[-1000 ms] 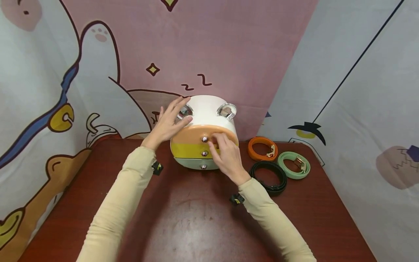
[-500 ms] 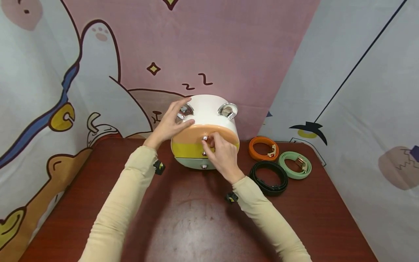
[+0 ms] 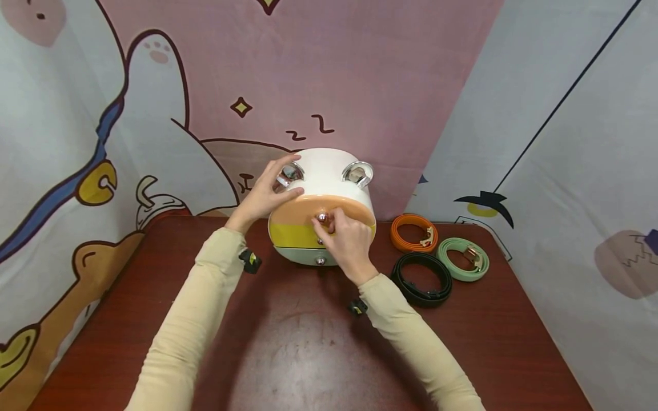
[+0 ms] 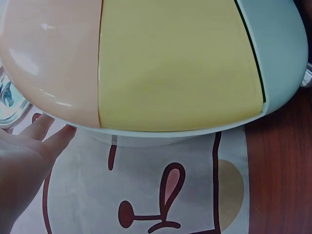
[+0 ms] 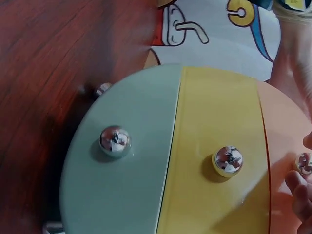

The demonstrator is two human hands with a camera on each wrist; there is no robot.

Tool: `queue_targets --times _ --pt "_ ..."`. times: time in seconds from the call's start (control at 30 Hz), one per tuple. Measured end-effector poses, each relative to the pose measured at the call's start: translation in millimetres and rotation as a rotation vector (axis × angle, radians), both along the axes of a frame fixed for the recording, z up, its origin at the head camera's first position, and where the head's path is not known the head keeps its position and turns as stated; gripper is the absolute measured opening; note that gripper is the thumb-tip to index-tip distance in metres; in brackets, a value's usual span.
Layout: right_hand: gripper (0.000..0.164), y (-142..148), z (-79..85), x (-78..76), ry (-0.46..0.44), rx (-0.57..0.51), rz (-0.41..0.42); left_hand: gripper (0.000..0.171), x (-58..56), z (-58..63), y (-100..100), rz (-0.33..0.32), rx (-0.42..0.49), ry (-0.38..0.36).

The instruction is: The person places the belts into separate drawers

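A small rounded drawer cabinet (image 3: 329, 182) with a white top and two silver ear-like rings stands at the back of the table. Its front has an orange drawer (image 3: 293, 212), a yellow drawer (image 3: 289, 236) and a green drawer (image 3: 298, 256), each with a silver ball knob. My left hand (image 3: 261, 197) rests on the cabinet's upper left, around the left silver ring (image 3: 292, 172), thumb and fingers spread. My right hand (image 3: 350, 242) pinches the orange drawer's knob (image 5: 304, 163) between thumb and fingers. All drawers sit flush or nearly so.
On the table's right side lie three coiled belts: an orange belt (image 3: 394, 235), a green belt (image 3: 461, 275) and a black belt (image 3: 422, 297). A printed cartoon cloth (image 3: 390, 103) hangs directly behind the reddish-brown table (image 3: 293, 342).
My right hand has moved left to the orange drawer's knob, and its thumb and fingers have closed around it. The left hand and the cabinet have stayed almost still.
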State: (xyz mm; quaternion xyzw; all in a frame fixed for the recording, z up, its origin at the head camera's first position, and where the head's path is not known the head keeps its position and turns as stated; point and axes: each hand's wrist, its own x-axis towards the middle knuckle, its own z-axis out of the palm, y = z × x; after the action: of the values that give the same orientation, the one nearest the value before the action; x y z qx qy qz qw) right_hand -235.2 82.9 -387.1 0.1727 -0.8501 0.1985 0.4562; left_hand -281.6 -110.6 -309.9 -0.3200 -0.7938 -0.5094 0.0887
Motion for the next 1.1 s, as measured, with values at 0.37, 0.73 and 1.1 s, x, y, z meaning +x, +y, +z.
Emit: queue_targets --times 0.37,0.73,1.1 --pt "0.037 -6.6 -0.7 -2.1 0.039 -0.007 -0.08 0.062 -0.8 -1.3 -0.9 -0.004 0.043 -0.038" --pt "0.033 -9.8 -1.9 -3.7 0.055 -0.039 -0.065 0.063 0.2 -0.7 -1.2 0.028 0.014 -0.045" --pt "0.03 -8.0 -3.4 3.0 0.062 -0.093 -0.004 0.063 -1.0 1.4 -0.8 0.041 -0.007 -0.041"
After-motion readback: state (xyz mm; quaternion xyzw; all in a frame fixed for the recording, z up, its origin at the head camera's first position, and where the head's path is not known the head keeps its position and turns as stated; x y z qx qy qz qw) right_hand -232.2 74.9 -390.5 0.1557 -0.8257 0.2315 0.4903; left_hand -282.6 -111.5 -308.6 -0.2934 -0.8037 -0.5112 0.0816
